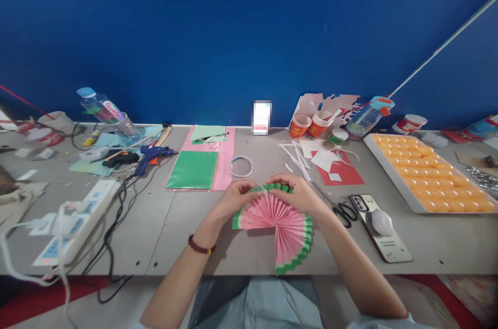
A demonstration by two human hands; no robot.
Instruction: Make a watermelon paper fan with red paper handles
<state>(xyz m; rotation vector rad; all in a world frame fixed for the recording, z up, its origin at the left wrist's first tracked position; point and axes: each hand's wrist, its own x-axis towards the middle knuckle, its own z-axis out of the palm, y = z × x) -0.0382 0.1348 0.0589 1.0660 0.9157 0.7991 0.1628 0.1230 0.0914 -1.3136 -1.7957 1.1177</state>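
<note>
A pleated paper fan (292, 233), pink with dark specks and a green and white rim like a watermelon, spreads over the near part of the table. Its folds meet at the middle, and an open gap faces the lower left. My left hand (240, 195) pinches the fan's upper left rim between thumb and fingers. On the upper right rim my right hand (293, 193) grips the pleats, close to my left hand. A small pale strip shows on the fan between the two thumbs. Both hands' fingertips are partly hidden by the paper.
Scissors (344, 214) and a phone (383, 233) lie to the right, before a tray of orange balls (430, 173). A tape ring (240, 166) and green paper pack (193, 169) sit beyond my left hand. Farther left are a glue gun (150, 158) and power strip (80, 222).
</note>
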